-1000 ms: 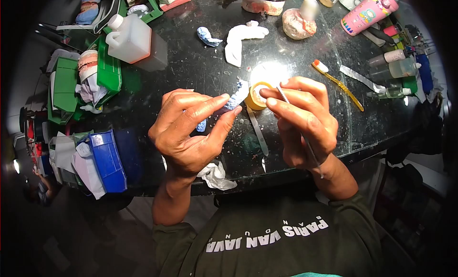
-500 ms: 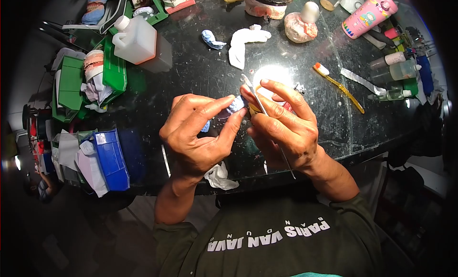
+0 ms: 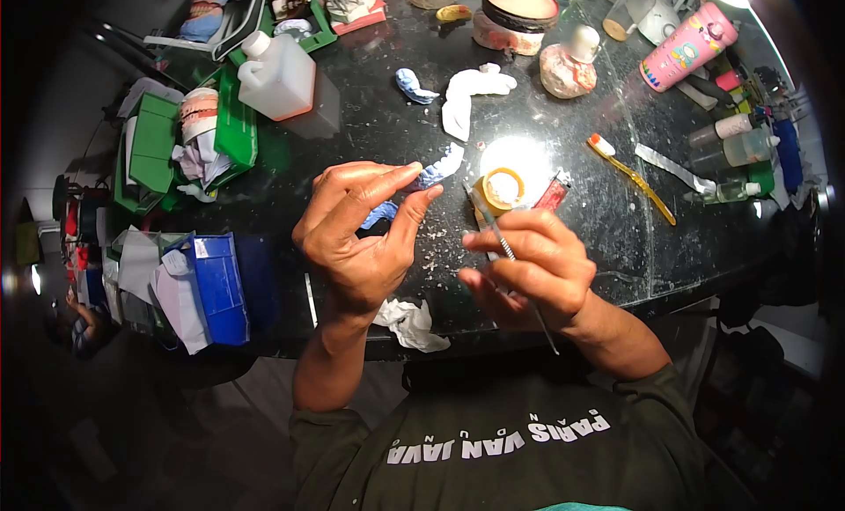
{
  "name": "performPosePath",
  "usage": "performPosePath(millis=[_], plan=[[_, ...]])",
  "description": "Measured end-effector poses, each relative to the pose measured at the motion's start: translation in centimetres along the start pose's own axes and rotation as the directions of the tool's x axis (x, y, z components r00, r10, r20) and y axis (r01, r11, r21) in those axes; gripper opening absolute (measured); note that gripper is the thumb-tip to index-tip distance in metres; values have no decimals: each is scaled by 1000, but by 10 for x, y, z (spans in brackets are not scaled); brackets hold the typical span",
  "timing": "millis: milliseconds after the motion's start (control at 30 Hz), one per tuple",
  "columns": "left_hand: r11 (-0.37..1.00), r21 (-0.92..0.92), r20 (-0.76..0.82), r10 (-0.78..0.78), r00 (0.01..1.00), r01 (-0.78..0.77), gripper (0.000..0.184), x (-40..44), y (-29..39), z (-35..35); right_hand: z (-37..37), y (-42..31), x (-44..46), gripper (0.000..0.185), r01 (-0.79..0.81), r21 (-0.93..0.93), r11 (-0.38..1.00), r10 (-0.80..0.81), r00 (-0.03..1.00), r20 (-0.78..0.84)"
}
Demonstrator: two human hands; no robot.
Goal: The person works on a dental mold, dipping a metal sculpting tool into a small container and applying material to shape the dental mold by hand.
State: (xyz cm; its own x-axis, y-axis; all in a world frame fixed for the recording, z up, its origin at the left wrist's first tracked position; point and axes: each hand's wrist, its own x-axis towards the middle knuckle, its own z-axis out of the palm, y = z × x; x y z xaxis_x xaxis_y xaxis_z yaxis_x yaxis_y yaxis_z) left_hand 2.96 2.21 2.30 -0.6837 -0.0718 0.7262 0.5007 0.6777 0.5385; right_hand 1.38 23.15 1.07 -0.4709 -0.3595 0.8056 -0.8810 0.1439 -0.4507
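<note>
The left hand (image 3: 356,229) has a narrow, pinching grip on a small, curved blue-and-white piece (image 3: 445,168). The right hand (image 3: 532,260) holds a slim, ridged metal tool (image 3: 505,244), its tip near a round, white-filled yellow tub (image 3: 520,197) on the black worktop (image 3: 634,260).

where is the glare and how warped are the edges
Head view: white glare on the black tabletop by the yellow pot; head view: table's near edge bows, fisheye-like, with corners falling dark; head view: far-left background dim and soft.
</note>
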Motion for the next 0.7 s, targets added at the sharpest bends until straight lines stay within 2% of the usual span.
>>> performPosePath(millis=[100,167,233,333,367,433,500,567,633,667,700], plan=[[998,-22,-76,-69,995,67,35,2,-4,-1,11,-4,-8,24,51,103,993,-62,992,109],[998,8,-97,-61,993,62,34,5,-9,-6,20,-7,-15,26,81,180,980,-112,979,168],[997,8,-128,-79,989,80,33,5,-13,-8,20,-11,-16,24,45,228,973,-106,960,260],[994,29,-146,-98,984,103,33,6,-16,-12,0,-4,-8,27,-126,265,956,49,959,279],[994,34,-155,-101,983,107,34,6,-18,-12,16,-1,-20,26,-88,351,932,111,993,-46],[995,55,-193,-72,979,84,32,8,-22,-11,-4,11,-14,19,-233,240,942,274,950,-152],[993,77,-185,-73,980,89,33,8,-19,-12,-26,14,13,13,-444,254,859,495,848,-191],[995,83,-197,-45,979,63,32,9,-19,-12,-43,36,40,14,-384,166,908,415,877,-243],[994,98,-193,-29,981,49,32,8,-18,-13,-52,51,65,16,-384,118,916,402,878,-260],[992,118,-183,-25,983,47,31,9,-16,-14,-59,60,70,19,-424,87,902,432,874,-221],[993,115,-194,-11,981,34,31,10,-16,-15,-63,60,76,21,-448,162,879,474,857,-201]])
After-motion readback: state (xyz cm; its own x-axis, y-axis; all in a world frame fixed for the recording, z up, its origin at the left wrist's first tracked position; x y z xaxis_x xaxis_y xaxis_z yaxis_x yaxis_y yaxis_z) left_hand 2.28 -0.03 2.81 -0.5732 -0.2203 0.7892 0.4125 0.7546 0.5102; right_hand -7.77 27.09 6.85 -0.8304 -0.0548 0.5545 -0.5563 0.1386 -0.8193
